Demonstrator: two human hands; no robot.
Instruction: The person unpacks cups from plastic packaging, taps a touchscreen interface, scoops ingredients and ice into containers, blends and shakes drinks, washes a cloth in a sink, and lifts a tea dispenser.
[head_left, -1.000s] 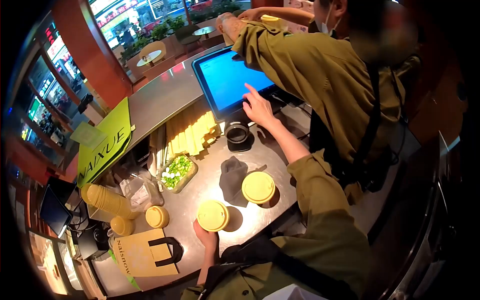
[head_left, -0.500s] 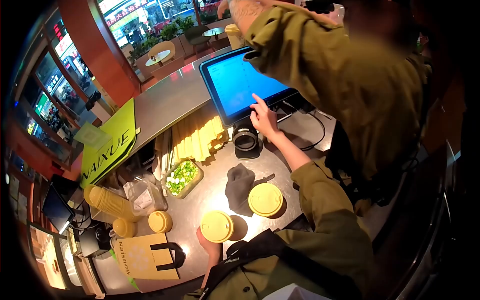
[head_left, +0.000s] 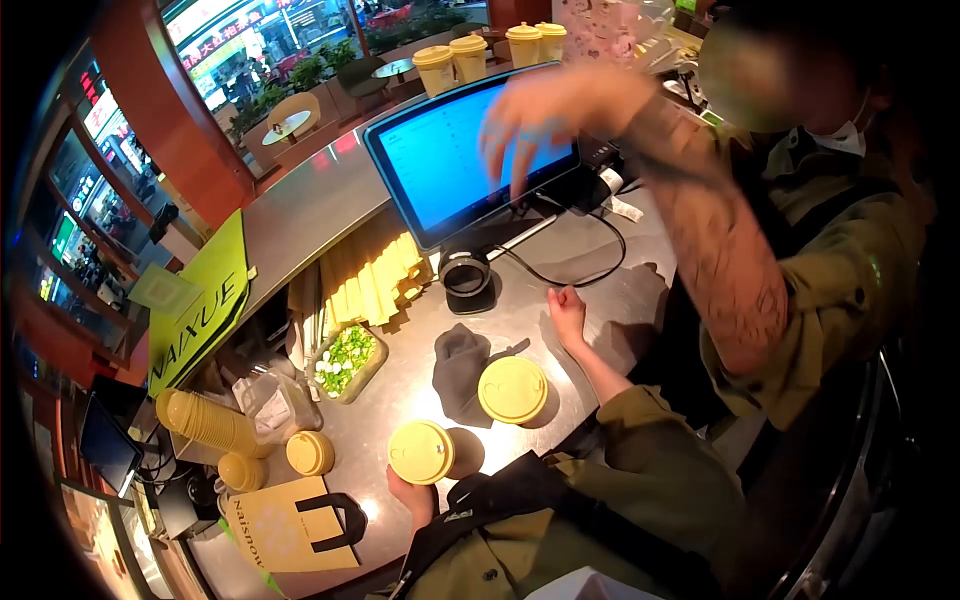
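My left hand is wrapped round the side of a yellow lidded cup on the metal counter; the cup hides part of its fingers. My right hand is closed above the counter, right of the black round scanner, and nothing shows in it. A second yellow lidded cup stands nearer the counter's middle, beside a crumpled dark grey cloth. Behind the scanner is the blue touchscreen, partly covered by a co-worker's blurred hand.
A paper bag, stacked cups, a small lidded cup, a tub of green and white pieces and yellow sleeves lie leftward. Several cups stand behind the screen. A co-worker leans in at right.
My right hand has drawn back from the touchscreen, and its pointing finger has curled in. The co-worker's arm has swung back from behind the screen to in front of it. My left hand stays at the cup.
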